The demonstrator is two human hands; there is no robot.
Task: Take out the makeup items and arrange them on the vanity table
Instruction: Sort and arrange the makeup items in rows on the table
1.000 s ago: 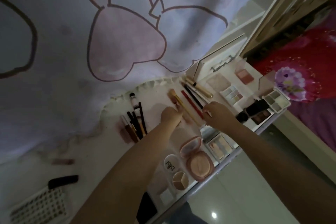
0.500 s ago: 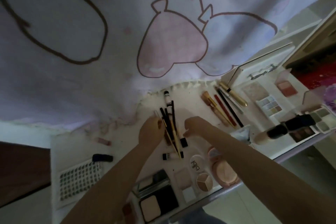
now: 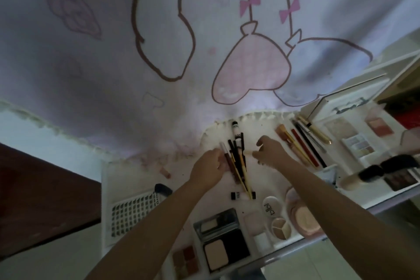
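On the white vanity table (image 3: 127,173) a bundle of dark pencils and thin brushes (image 3: 238,161) lies between my hands. My left hand (image 3: 208,167) is at the bundle's left side, its curled fingers against a reddish-brown pencil; whether they grip it is unclear. My right hand (image 3: 271,153) is at the bundle's right side and pinches the end of a pale stick (image 3: 247,153). A second row of brushes and pencils (image 3: 302,143) lies to the right. Along the front edge are a black powder compact (image 3: 225,241), a pink compact (image 3: 302,216) and a white jar (image 3: 271,206).
Palettes (image 3: 359,145), a blush pan (image 3: 380,126) and a black brush (image 3: 386,168) fill the right end. A sticker sheet (image 3: 131,216) lies at the left. A printed cloth (image 3: 250,75) hangs behind. A white drawer box (image 3: 347,102) stands back right, dark furniture (image 3: 45,200) to the left.
Both hands went left from the right row of brushes to the dark pencil bundle. They now flank it, and the view swung left with them.
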